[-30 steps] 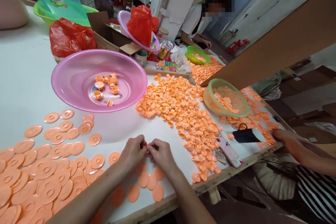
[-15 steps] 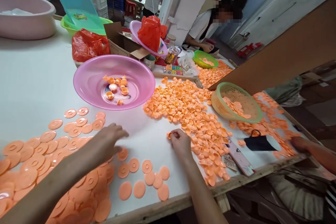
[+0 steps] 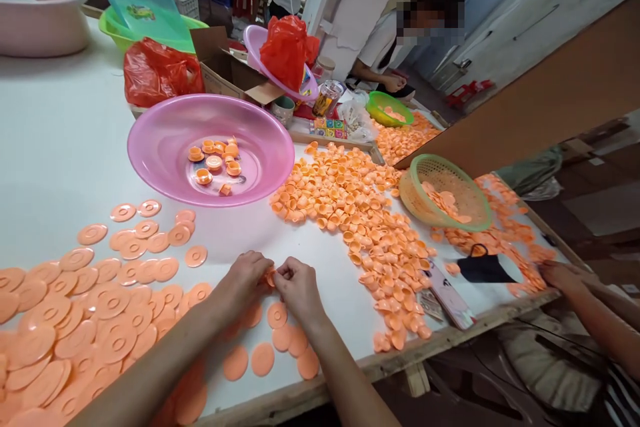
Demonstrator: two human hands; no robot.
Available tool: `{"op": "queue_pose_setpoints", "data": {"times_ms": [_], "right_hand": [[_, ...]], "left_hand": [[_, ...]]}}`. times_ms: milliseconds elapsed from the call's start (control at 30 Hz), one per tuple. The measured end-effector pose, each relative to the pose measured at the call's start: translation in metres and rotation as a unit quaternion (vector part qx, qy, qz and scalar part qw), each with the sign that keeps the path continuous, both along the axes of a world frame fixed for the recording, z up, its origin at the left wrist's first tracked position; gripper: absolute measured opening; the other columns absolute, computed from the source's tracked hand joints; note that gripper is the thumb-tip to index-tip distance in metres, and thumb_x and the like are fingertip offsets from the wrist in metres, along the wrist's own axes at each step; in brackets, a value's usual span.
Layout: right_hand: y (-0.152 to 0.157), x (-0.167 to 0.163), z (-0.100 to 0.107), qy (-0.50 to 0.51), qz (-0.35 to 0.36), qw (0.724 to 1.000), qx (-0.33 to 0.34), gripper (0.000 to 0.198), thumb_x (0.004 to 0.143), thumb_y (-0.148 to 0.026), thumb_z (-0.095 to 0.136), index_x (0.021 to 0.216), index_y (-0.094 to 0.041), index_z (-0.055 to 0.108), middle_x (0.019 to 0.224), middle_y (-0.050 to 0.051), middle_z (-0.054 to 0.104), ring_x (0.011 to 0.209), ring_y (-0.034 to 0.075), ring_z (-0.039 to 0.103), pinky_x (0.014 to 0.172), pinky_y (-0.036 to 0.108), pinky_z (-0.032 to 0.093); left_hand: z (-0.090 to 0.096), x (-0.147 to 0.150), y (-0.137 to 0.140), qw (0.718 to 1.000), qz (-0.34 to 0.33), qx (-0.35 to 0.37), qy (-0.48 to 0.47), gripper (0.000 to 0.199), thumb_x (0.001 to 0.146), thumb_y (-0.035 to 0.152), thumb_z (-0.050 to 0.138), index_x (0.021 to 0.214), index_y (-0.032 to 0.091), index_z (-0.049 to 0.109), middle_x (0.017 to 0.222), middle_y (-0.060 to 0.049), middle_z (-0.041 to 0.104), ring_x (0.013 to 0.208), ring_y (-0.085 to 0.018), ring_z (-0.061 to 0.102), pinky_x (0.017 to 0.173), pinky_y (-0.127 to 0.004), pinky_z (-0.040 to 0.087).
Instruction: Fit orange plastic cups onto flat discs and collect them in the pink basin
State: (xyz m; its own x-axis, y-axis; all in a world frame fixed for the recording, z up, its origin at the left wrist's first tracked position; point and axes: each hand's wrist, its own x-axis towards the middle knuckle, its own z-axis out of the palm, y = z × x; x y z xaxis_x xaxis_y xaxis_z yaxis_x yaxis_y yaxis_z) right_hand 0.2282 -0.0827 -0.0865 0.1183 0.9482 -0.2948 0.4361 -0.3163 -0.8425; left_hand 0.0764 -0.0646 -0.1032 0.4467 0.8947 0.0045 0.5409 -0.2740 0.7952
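Orange pieces [image 3: 214,163] lie in pink basin [image 3: 157,140].

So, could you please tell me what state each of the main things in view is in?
Left hand: fingers closed on a small orange piece.
Right hand: fingers pinched at the same piece.
Orange discs: loose, many overlapping.
Orange cups: loose, heaped.
Purple basin: open, several orange pieces inside.
Perforated basket: open, flat pieces inside.
Cardboard box: flaps open.
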Motion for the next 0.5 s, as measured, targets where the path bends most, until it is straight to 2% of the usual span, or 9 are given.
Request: {"op": "queue_pose_setpoints", "data": {"times_ms": [100, 200, 300, 433, 500], "right_hand": [[-0.001, 0.000, 0.001, -0.024, 0.017, 0.999, 0.017, 0.011, 0.069, -0.018, 0.052, 0.058, -0.021, 0.050, 0.045, -0.007, 0.050, 0.042, 0.010, 0.045, 0.043, 0.020, 0.034], [-0.004, -0.002, 0.002, -0.032, 0.024, 0.999, 0.032, 0.013, 0.072, -0.020, 0.052, 0.060, -0.022, 0.048, 0.049, -0.006, 0.051, 0.046, 0.011, 0.047, 0.046, 0.021, 0.036], [-0.010, -0.008, 0.000, -0.055, 0.027, 0.996, 0.058, 0.015, 0.078, -0.022, 0.050, 0.063, -0.023, 0.046, 0.054, -0.004, 0.053, 0.050, 0.013, 0.049, 0.049, 0.022, 0.039], [-0.014, -0.012, -0.003, -0.076, 0.023, 0.994, 0.076, 0.015, 0.080, -0.021, 0.050, 0.066, -0.023, 0.047, 0.058, -0.003, 0.056, 0.053, 0.014, 0.053, 0.053, 0.023, 0.040], [-0.010, -0.007, -0.001, -0.071, 0.046, 0.994, 0.069, 0.015, 0.079, -0.018, 0.051, 0.065, -0.022, 0.050, 0.058, -0.002, 0.057, 0.054, 0.014, 0.055, 0.053, 0.023, 0.041]], "left_hand": [[0.007, -0.006, 0.002, 0.995, 0.029, -0.086, -0.048, 0.020, 0.077, 0.022, 0.063, 0.096, 0.020, 0.069, 0.085, -0.003, 0.066, 0.079, -0.018, 0.059, 0.071, -0.028, 0.044], [0.015, -0.004, 0.004, 0.987, 0.064, -0.142, -0.033, 0.010, 0.075, 0.017, 0.056, 0.074, 0.018, 0.066, 0.076, -0.001, 0.062, 0.069, -0.015, 0.057, 0.064, -0.026, 0.041], [0.017, 0.003, 0.003, 0.986, 0.089, -0.138, 0.005, 0.016, 0.075, 0.016, 0.053, 0.059, 0.018, 0.054, 0.072, 0.000, 0.056, 0.065, -0.013, 0.052, 0.060, -0.025, 0.036], [0.014, 0.008, -0.003, 0.988, 0.101, -0.107, 0.042, 0.021, 0.080, 0.022, 0.050, 0.060, 0.019, 0.047, 0.073, 0.001, 0.055, 0.065, -0.013, 0.050, 0.059, -0.025, 0.032], [0.014, 0.011, -0.010, 0.987, 0.106, -0.092, 0.072, 0.019, 0.080, 0.021, 0.049, 0.061, 0.019, 0.047, 0.070, 0.001, 0.056, 0.064, -0.014, 0.051, 0.058, -0.026, 0.031]]}}
